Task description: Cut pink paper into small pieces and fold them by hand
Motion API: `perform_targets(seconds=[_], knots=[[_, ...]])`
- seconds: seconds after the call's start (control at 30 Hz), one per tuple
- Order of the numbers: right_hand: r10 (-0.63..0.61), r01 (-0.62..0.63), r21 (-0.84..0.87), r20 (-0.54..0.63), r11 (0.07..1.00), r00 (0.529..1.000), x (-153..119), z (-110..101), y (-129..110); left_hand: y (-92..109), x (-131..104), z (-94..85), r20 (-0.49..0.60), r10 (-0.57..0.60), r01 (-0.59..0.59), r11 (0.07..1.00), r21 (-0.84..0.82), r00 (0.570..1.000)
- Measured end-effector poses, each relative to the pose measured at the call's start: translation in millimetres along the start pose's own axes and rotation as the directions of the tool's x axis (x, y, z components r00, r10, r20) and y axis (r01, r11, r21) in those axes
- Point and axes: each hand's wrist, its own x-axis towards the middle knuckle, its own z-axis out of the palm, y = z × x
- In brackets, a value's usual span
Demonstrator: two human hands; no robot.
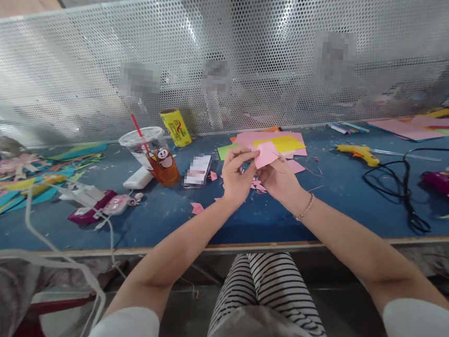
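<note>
Both hands are raised over the blue table, around a small piece of pink paper (266, 155). My left hand (238, 174) pinches the paper's left edge between thumb and fingers. Behind and below the paper's right side, my right hand (280, 178) grips it too, its fingertips partly hidden. Small pink paper scraps (259, 185) lie on the table beneath the hands. Just beyond them is a stack of coloured sheets, with a yellow sheet (285, 144) on top of pink ones.
Left of the hands are a phone (197, 171), a plastic cup of drink (165, 166), a yellow can (176, 127) and white cables. A yellow glue gun (357, 154) and black cable (405, 189) lie right. A perforated metal screen (258, 51) runs along the back.
</note>
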Motion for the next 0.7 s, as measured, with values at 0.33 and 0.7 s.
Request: perform_targets(seconds=[0.33, 0.7], knots=[[-0.255, 0.241, -0.303, -0.008, 0.922, 0.967, 11, -12, 4, 1, 6, -1.2, 0.087, -0.115, 0.126, 0.983, -0.136, 0.99], [-0.287, 0.274, -0.433, 0.038, 0.858, 0.957, 11, -17, 1, -17, 8, -2.3, 0.179, -0.316, 0.361, 0.863, -0.355, 0.932]])
